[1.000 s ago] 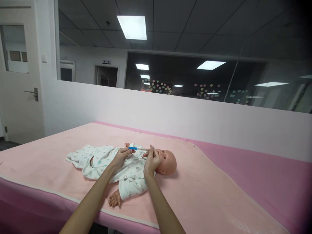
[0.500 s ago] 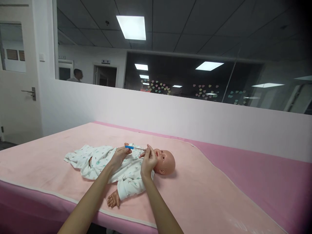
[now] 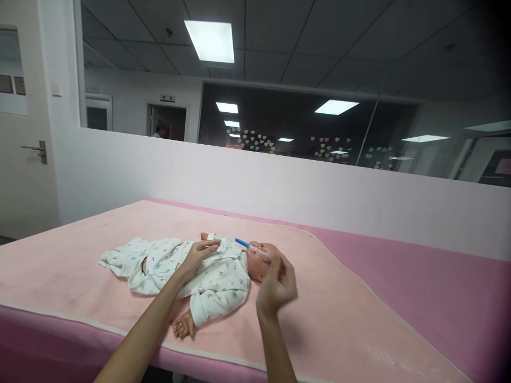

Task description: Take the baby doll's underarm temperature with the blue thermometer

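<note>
A baby doll (image 3: 223,276) in a white printed sleepsuit lies on its back, its head (image 3: 257,266) to the right. Over its chest is my left hand (image 3: 198,256), fingers stretched out and holding nothing; whether it touches the cloth I cannot tell. My right hand (image 3: 278,282), slightly blurred, is raised in front of the doll's head and hides part of it. Between its fingertips it pinches a thin clear stick with a blue end (image 3: 242,242). The blue end points left, and the stick crosses in front of the doll's face.
The doll lies on a peach-coloured pad (image 3: 343,319) over a pink table cover (image 3: 439,271). Behind the table runs a low white wall (image 3: 239,175) with a window above. A door (image 3: 24,159) stands at the left. Beyond the glass, a person (image 3: 160,131) is partly visible.
My right hand has moved right, from the doll's chin to before its head, taking the stick along. My left hand has let go of the blue end and its fingers have straightened.
</note>
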The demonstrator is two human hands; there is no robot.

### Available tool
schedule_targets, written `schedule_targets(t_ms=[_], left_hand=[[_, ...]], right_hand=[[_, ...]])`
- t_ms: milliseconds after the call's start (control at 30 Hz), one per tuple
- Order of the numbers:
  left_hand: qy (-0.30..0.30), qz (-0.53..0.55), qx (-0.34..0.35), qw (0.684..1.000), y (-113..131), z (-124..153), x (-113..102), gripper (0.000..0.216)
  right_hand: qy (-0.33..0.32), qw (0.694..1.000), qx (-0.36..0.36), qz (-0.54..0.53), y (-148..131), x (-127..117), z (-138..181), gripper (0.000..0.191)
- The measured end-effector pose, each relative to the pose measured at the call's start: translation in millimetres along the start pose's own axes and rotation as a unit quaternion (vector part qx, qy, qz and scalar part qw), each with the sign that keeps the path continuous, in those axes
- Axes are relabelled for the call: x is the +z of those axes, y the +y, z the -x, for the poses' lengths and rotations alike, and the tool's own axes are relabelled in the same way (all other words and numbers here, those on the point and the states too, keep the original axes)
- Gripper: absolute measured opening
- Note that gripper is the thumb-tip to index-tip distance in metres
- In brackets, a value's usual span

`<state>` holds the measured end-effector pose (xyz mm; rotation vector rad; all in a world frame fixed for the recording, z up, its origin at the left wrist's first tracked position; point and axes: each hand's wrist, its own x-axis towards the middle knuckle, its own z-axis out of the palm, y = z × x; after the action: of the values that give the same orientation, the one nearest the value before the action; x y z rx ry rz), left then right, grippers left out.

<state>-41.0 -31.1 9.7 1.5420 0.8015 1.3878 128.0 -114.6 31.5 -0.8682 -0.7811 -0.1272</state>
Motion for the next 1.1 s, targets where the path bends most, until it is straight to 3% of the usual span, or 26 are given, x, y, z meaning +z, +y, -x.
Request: schedule_targets(t_ms=[67, 133, 200, 267, 333, 400, 467, 533, 633, 767, 867, 1100], left_hand=[[-0.028, -0.083, 0.036, 0.996, -0.2, 1.4, 5.0, 0.035], [-0.047, -0.193, 0.085, 0.976, -1.9, 3.0, 10.3, 0.031], [-0.046, -0.299, 0.121, 0.946, -3.2, 4.8, 15.1, 0.029], [-0.034, -0.367, 0.128, 0.921, -2.6, 6.2, 19.5, 0.031], [-0.018, -0.403, 0.125, 0.907, 0.3, 5.7, 24.2, 0.035], [-0.002, -0.422, 0.135, 0.897, 4.0, 2.1, 29.7, 0.036], [-0.001, -0.424, 0.158, 0.892, 5.9, -4.3, 35.5, 0.034], [-0.017, -0.411, 0.174, 0.895, 3.9, -11.7, 40.6, 0.031], [-0.039, -0.373, 0.168, 0.912, -6.8, -19.9, 44.6, 0.027], [-0.038, -0.341, 0.168, 0.924, -21.7, -22.0, 43.8, 0.016], [-0.031, -0.339, 0.157, 0.927, -24.6, -20.7, 42.8, 0.013], [-0.02, -0.248, 0.101, 0.963, -21.6, -15.3, 40.9, 0.022]], right_hand=[[0.029, 0.989, -0.11, 0.092, 7.7, -44.5, 1.4, 0.022], [-0.011, 0.96, -0.177, 0.214, 23.0, -88.9, 6.1, 0.018], [-0.068, 0.92, -0.218, 0.32, 41.0, -125.2, 10.2, 0.025], [-0.152, 0.878, -0.227, 0.393, 55.2, -148.4, 10.2, 0.039], [-0.219, 0.84, -0.23, 0.44, 61.3, -155.6, 5.4, 0.048], [-0.242, 0.824, -0.24, 0.452, 58.9, -146.4, -2.4, 0.049], [-0.251, 0.837, -0.235, 0.425, 52.2, -122.0, -8.9, 0.042], [-0.291, 0.859, -0.195, 0.374, 47.0, -86.2, -10.4, 0.032], [-0.391, 0.856, -0.145, 0.306, 50.7, -26.4, -1.0, 0.026], [-0.38, 0.865, -0.157, 0.288, 68.4, 26.6, 18.9, 0.014], [-0.369, 0.87, -0.148, 0.291, 75.4, 35.3, 25.8, 0.013], [-0.363, 0.904, -0.078, 0.211, 71.1, 23.6, 27.6, 0.011]])
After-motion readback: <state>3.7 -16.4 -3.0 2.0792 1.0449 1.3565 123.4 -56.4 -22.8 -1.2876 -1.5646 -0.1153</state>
